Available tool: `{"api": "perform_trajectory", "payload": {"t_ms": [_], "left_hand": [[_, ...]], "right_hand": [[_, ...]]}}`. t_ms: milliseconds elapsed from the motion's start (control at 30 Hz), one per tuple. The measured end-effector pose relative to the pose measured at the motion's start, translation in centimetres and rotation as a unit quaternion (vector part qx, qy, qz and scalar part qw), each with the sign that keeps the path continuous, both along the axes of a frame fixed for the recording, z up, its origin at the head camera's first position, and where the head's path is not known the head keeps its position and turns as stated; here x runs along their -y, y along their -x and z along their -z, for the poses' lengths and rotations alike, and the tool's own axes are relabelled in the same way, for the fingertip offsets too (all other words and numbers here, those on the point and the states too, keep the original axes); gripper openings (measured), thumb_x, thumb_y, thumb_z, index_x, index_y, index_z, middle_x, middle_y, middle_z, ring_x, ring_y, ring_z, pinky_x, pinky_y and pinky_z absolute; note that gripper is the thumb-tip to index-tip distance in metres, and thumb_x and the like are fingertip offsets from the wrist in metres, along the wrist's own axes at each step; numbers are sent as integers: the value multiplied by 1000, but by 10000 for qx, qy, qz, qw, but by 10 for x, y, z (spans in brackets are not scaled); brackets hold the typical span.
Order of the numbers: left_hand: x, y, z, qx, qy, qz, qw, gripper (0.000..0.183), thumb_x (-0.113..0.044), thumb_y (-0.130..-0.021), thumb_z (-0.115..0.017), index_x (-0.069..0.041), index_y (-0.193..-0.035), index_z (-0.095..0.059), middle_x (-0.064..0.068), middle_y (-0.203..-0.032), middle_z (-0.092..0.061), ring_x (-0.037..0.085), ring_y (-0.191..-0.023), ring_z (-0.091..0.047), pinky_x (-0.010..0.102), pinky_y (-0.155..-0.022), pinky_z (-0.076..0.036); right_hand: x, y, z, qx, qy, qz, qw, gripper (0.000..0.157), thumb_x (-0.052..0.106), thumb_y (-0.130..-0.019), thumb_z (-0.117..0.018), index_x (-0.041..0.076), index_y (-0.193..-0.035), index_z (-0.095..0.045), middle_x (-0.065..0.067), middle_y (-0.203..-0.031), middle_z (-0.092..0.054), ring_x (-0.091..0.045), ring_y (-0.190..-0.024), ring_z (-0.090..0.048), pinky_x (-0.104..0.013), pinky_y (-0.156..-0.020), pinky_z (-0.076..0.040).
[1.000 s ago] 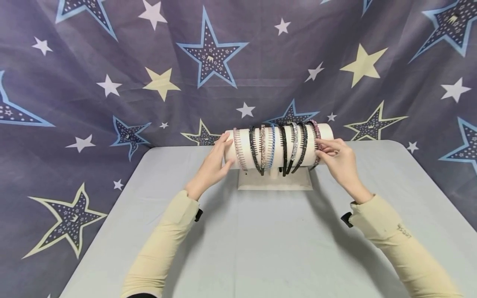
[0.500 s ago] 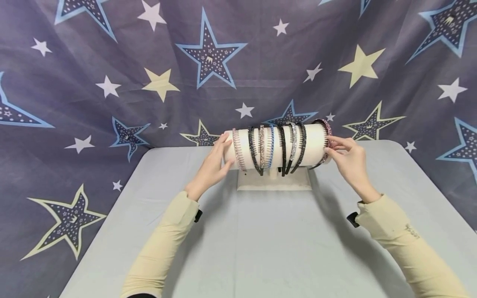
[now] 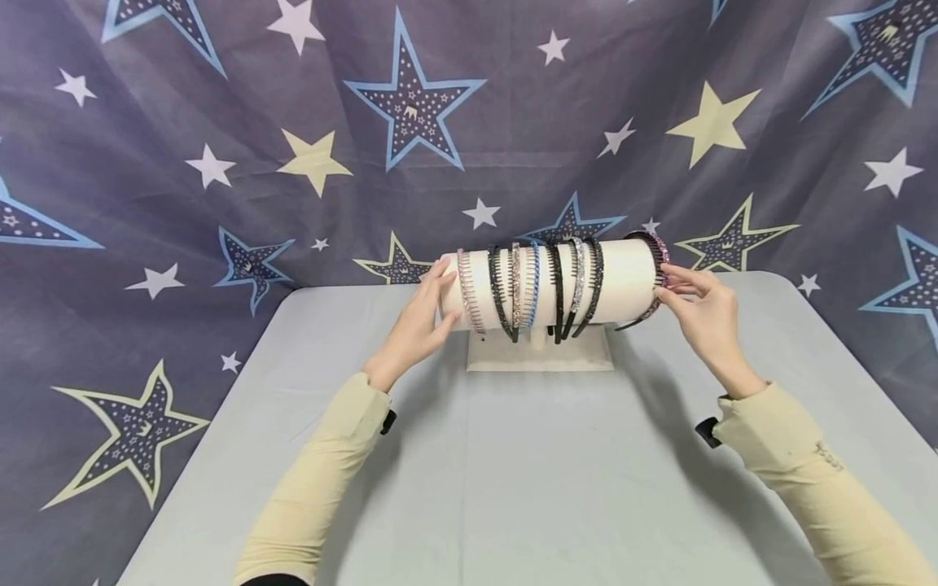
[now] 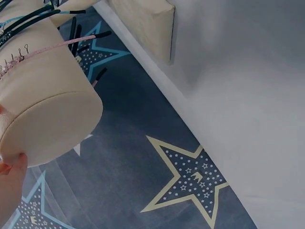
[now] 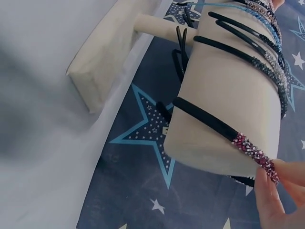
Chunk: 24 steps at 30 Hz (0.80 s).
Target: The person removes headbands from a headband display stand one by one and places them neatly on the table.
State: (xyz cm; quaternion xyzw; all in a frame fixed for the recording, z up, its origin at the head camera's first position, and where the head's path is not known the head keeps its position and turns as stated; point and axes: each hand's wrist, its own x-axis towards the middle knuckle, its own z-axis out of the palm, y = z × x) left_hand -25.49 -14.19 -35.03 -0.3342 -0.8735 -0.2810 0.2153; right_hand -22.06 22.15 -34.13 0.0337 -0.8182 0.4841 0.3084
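A cream headband stand (image 3: 623,281) stands near the table's back edge, its padded roll lying crosswise above a flat base (image 3: 538,358). My left hand (image 3: 416,325) holds the roll's left end, with the thumb at the front; in the left wrist view, a fingertip touches the round end face. At the other end, my right hand (image 3: 707,317) pinches a headband with pink glitter (image 5: 252,151) between thumb and fingers. That headband still loops around the rim of the roll's right end. Its black tip (image 5: 200,114) lies against the roll in the right wrist view.
Several other headbands sit along the roll, among them a pale pink one (image 3: 471,293), a blue one (image 3: 534,285), a silver glittery one (image 3: 579,277) and black ones. A grey cloth covers the table (image 3: 535,480). Behind hangs a dark star-patterned curtain (image 3: 410,203).
My right hand has slid the pink glitter headband rightward along the roll to its right end, widening the gap from the other headbands. The left hand and stand have stayed in place.
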Motion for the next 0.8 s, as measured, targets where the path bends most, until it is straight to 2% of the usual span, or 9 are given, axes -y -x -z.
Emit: {"api": "perform_trajectory", "payload": {"t_ms": [300,533,700,800], "left_hand": [[-2,0,2,-87,75,9,9999,51,-4,-81,-59,8,-125,-37,19,-141,-24,31,-131,-20,34,-109,-18],[-2,0,2,-73,38,-16,10000,51,-4,-81,-58,7,-126,-37,18,-141,-24,28,-132,-18,33,-109,-18],[0,1,2,-91,28,-29,10000,51,-3,-80,-59,8,-125,-37,19,-141,-24,30,-131,-19,32,-109,-18],[0,1,1,-113,-13,-33,9999,51,-3,-80,-59,8,-125,-37,19,-141,-25,30,-131,-20,32,-109,-18]], "right_hand": [[-11,-4,5,64,70,241,9997,30,-2,-75,-65,-2,-105,-63,9,-80,-53,11,-65,-50,-1,-62,-43],[-16,2,8,290,68,387,9988,32,3,-76,-65,1,-108,-63,19,-77,-54,12,-64,-50,-3,-60,-42],[-20,7,9,371,226,218,9988,32,7,-77,-66,2,-108,-63,10,-77,-58,11,-63,-52,-4,-59,-44],[-27,13,16,297,648,-122,9974,30,10,-75,-68,6,-106,-66,4,-77,-62,9,-62,-54,-5,-57,-45]]}}
